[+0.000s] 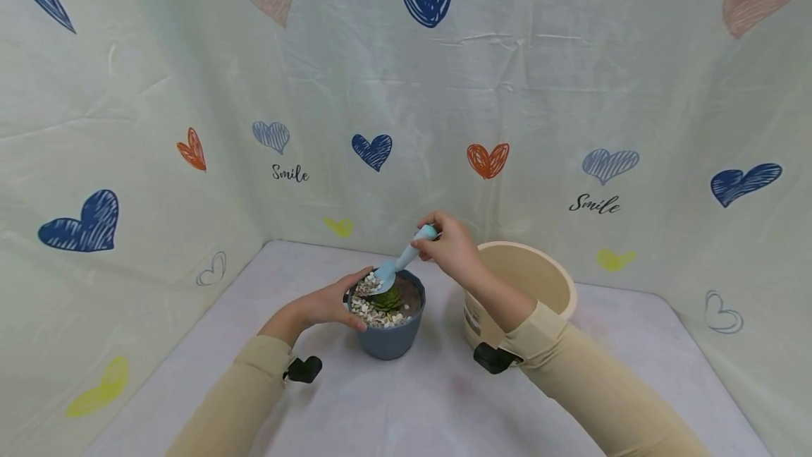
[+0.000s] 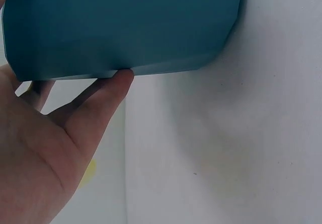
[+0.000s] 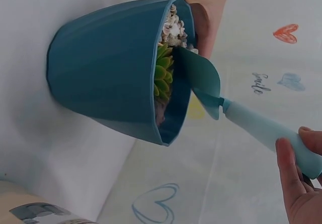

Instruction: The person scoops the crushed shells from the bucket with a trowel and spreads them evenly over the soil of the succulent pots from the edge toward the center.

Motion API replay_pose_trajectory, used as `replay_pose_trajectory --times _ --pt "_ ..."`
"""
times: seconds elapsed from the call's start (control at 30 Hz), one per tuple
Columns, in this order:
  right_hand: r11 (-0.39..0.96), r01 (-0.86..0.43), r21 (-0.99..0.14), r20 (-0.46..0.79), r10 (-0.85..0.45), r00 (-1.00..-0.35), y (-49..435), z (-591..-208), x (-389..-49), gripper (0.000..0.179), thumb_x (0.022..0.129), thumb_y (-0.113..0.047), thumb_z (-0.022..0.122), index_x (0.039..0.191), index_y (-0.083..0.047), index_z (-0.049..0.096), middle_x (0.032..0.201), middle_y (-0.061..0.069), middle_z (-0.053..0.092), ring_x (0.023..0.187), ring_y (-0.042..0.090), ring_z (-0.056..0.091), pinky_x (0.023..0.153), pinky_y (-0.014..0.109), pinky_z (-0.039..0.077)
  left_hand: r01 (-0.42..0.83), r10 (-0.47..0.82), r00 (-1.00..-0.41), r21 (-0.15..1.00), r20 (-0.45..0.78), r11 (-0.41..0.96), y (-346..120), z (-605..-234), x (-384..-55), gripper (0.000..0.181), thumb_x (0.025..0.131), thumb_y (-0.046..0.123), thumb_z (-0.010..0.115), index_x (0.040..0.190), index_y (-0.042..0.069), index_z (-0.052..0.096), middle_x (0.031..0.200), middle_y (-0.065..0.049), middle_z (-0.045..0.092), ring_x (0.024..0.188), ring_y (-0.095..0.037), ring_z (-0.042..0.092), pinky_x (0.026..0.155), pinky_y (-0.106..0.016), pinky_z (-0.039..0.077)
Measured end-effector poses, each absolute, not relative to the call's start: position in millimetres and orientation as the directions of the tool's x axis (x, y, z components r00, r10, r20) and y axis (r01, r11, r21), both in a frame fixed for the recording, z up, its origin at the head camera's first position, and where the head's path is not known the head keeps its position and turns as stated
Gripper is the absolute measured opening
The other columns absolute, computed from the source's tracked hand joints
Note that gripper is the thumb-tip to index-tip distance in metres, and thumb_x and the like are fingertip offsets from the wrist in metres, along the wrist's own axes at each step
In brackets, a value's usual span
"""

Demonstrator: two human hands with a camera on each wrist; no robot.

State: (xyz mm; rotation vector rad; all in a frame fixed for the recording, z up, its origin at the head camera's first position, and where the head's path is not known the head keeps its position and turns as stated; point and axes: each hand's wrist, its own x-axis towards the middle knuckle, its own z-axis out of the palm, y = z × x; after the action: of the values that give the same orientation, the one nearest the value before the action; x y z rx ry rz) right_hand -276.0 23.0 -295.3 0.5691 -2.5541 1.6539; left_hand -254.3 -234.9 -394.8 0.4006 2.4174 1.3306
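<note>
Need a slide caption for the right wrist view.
Left hand grips a blue flowerpot with a succulent and white pebbles; right hand holds a trowel, its tip at the pebbles.

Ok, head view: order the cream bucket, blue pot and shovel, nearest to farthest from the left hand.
1. Blue pot: gripped by the left hand at its left side.
2. Shovel: blade at the pot's mouth, handle in the right hand.
3. Cream bucket: off to the right.
</note>
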Motion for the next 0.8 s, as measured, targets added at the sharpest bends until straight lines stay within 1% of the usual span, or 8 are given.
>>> replay_pose_trajectory --times 0.07,0.27,0.43,0.6,0.8 --pt "0.361 -0.329 -0.873 0.236 -0.278 -0.931 23.9 -295.6 -276.0 0.029 0.088 -0.003 0.072 0.113 0.003 0.06 0.101 0.017 0.062 0.072 0.021 0.068 0.072 0.04 0.058 0.08 0.409 -0.898 0.855 -0.162 0.513 -234.9 -395.2 -253.5 0.117 0.071 0.021 0.089 0.158 0.018 0.011 0.16 -0.02 0.008 0.145 -0.043 0.004 0.109 -0.067 0.012" --pt "0.378 -0.328 -0.866 0.235 -0.271 -0.933 25.2 -294.1 -274.1 0.027 0.088 -0.004 0.072 0.112 0.002 0.061 0.099 0.015 0.063 0.072 0.02 0.068 0.068 0.033 0.058 0.084 0.408 -0.899 0.856 -0.155 0.51 -234.7 -396.8 -252.3 0.117 0.071 0.021 0.089 0.158 0.018 0.011 0.16 -0.019 0.007 0.145 -0.042 0.003 0.109 -0.066 0.013" --pt "0.396 -0.354 -0.847 0.252 -0.286 -0.924 24.1 -293.6 -272.6 0.028 0.087 -0.004 0.073 0.112 0.002 0.061 0.097 0.014 0.064 0.07 0.019 0.068 0.066 0.032 0.058 0.076 0.4 -0.902 0.851 -0.164 0.52 -234.9 -397.6 -252.1 0.117 0.071 0.025 0.09 0.158 0.019 0.012 0.161 -0.018 0.007 0.146 -0.041 0.002 0.11 -0.066 0.012" --pt "0.426 -0.363 -0.829 0.254 -0.293 -0.922 22.4 -292.6 -272.5 0.029 0.087 -0.006 0.074 0.112 0.001 0.062 0.096 0.012 0.065 0.069 0.018 0.068 0.065 0.031 0.057 0.059 0.388 -0.906 0.855 -0.171 0.515 -234.5 -398.7 -251.6 0.118 0.07 0.025 0.09 0.158 0.021 0.013 0.161 -0.016 0.008 0.146 -0.039 0.003 0.11 -0.065 0.012" --pt "0.438 -0.364 -0.822 0.251 -0.294 -0.922 21.1 -290.4 -273.7 0.027 0.087 -0.006 0.074 0.111 -0.001 0.063 0.095 0.011 0.064 0.07 0.018 0.067 0.065 0.031 0.057 0.065 0.38 -0.911 0.851 -0.163 0.521 -232.6 -399.2 -249.7 0.116 0.071 0.025 0.089 0.158 0.02 0.012 0.16 -0.019 0.009 0.145 -0.042 0.005 0.109 -0.066 0.015"
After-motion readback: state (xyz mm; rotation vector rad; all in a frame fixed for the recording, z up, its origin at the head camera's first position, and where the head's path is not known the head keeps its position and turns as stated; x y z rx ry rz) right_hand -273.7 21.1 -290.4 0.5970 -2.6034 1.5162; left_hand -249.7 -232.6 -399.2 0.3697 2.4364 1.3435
